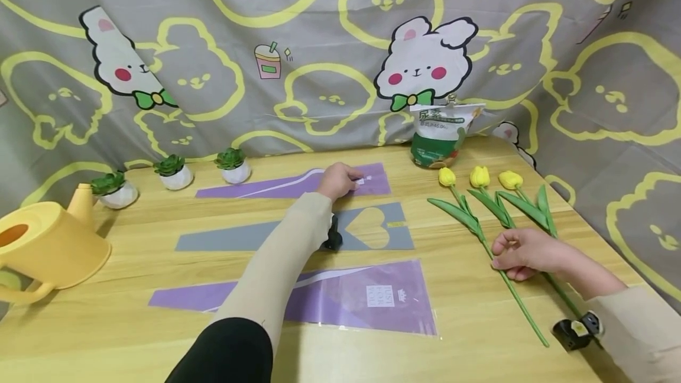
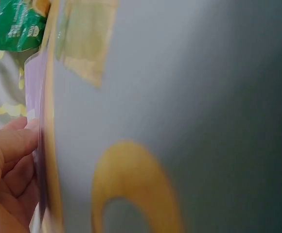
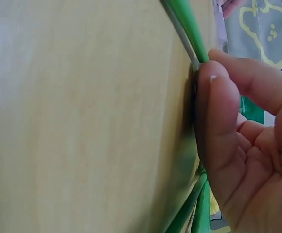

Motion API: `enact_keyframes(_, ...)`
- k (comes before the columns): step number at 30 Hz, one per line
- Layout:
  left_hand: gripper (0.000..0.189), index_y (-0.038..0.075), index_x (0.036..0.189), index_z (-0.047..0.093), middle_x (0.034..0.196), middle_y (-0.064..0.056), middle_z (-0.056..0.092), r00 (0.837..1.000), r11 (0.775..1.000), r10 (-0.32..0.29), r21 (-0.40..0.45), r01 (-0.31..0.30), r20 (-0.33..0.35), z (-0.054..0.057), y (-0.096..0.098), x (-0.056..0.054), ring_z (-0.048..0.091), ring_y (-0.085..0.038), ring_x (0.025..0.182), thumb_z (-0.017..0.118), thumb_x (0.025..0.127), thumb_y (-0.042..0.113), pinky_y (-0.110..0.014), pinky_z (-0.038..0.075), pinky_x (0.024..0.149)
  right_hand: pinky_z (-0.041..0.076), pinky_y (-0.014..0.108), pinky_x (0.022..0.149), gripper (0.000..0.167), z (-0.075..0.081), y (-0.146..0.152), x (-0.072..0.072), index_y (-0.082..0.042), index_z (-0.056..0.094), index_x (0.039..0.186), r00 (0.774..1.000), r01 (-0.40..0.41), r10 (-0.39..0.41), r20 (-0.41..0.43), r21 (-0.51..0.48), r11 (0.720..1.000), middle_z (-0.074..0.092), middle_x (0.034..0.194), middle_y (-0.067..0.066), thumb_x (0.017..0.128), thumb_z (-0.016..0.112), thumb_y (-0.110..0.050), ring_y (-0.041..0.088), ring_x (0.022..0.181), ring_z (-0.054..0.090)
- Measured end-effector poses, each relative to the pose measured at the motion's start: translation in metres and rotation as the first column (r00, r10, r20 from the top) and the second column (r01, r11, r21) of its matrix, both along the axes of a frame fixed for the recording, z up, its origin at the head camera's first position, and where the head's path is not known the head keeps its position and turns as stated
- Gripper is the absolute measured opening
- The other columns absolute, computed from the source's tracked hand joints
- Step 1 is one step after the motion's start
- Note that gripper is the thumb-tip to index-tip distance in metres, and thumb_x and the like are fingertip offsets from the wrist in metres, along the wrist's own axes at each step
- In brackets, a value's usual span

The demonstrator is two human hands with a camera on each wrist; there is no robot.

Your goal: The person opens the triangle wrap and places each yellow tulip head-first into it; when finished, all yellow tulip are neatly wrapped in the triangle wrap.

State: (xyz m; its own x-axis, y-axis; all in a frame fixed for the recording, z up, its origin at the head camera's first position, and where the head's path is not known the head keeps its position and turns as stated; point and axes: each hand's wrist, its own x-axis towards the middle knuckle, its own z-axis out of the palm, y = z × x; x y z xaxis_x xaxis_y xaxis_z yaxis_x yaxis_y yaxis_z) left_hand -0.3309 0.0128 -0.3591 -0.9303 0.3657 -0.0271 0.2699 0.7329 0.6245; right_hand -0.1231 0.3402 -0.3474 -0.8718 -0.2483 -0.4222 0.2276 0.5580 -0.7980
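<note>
At the far side of the table my left hand [image 1: 339, 181] is on the wide end of a purple flower sleeve [image 1: 379, 171], its thumb and fingertips pinching at the film in the left wrist view. A grey sleeve [image 1: 223, 239] with a heart-shaped window lies nearer, under the forearm. Closest to me is another purple sleeve [image 1: 417, 297] with white print. On the right, my right hand [image 1: 532, 253] pinches the green stem of the leftmost yellow tulip [image 1: 447, 177] between thumb and index finger. Two more tulips, a middle one [image 1: 479, 177] and a right one [image 1: 511, 180], lie beside it.
A yellow watering can [image 1: 48, 241] stands at the left edge. Three small potted succulents [image 1: 175, 173] line the back left. At the back right a green and white bag [image 1: 441, 135] is clipped at its top. A patterned curtain [image 1: 330, 46] hangs behind the table.
</note>
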Motion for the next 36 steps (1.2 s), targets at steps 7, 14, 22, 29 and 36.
enact_keyframes(7, 0.028, 0.019, 0.109, 0.07, 0.106, 0.0, 0.069, 1.0, 0.999, 0.025, 0.022, -0.024, -0.015, -0.0048, 0.0011, -0.0017, 0.055, -0.018, 0.116, 0.069, 0.082, 0.012, -0.03, 0.04, 0.099, 0.049, 0.023, 0.05, 0.024, -0.0012, -0.002, 0.0004, 0.003, 0.048, 0.094, 1.0, 0.011, -0.011, -0.004, 0.018, 1.0, 0.053, 0.061, 0.001, 0.084, 0.065, -0.011, 0.008, 0.053, 0.053)
enact_keyframes(14, 0.026, 0.019, 0.107, 0.071, 0.104, 0.002, 0.069, 0.998, 0.999, 0.028, -0.018, -0.029, -0.05, -0.0057, 0.004, -0.0011, 0.056, -0.017, 0.114, 0.069, 0.082, 0.013, -0.03, 0.039, 0.1, 0.05, 0.023, 0.05, 0.024, -0.0015, -0.0033, 0.0024, 0.003, 0.049, 0.093, 0.999, 0.032, -0.031, -0.01, 0.032, 0.999, 0.054, 0.061, 0.0, 0.082, 0.067, -0.011, 0.009, 0.053, 0.054)
enact_keyframes(22, 0.022, 0.02, 0.105, 0.072, 0.103, 0.003, 0.07, 0.996, 0.997, 0.044, -0.055, -0.049, -0.078, -0.0032, 0.0049, 0.0018, 0.059, -0.017, 0.11, 0.066, 0.084, 0.012, -0.031, 0.042, 0.097, 0.05, 0.024, 0.051, 0.022, -0.0015, -0.004, 0.0041, 0.003, 0.051, 0.091, 0.998, 0.055, -0.053, -0.028, 0.083, 0.995, 0.053, 0.062, 0.0, 0.08, 0.066, -0.009, 0.009, 0.053, 0.053)
enact_keyframes(29, 0.02, 0.02, 0.1, 0.074, 0.097, 0.003, 0.071, 0.991, 0.996, 0.056, -0.068, -0.064, -0.125, -0.0066, 0.0029, -0.0018, 0.063, -0.015, 0.099, 0.067, 0.083, 0.011, -0.03, 0.045, 0.091, 0.049, 0.024, 0.05, 0.022, -0.0033, -0.0023, 0.0025, 0.004, 0.051, 0.092, 0.998, 0.051, -0.048, -0.04, 0.091, 0.995, 0.051, 0.062, 0.0, 0.08, 0.065, -0.009, 0.009, 0.053, 0.052)
enact_keyframes(36, 0.017, 0.019, 0.096, 0.075, 0.094, 0.003, 0.072, 0.986, 0.993, 0.058, -0.096, -0.074, -0.158, -0.0048, 0.0026, -0.0016, 0.064, -0.016, 0.095, 0.067, 0.082, 0.011, -0.03, 0.046, 0.088, 0.048, 0.024, 0.051, 0.021, -0.0042, -0.0015, 0.0009, 0.004, 0.051, 0.092, 0.998, 0.047, -0.043, -0.048, 0.079, 0.996, 0.05, 0.064, 0.0, 0.08, 0.063, -0.008, 0.009, 0.054, 0.051)
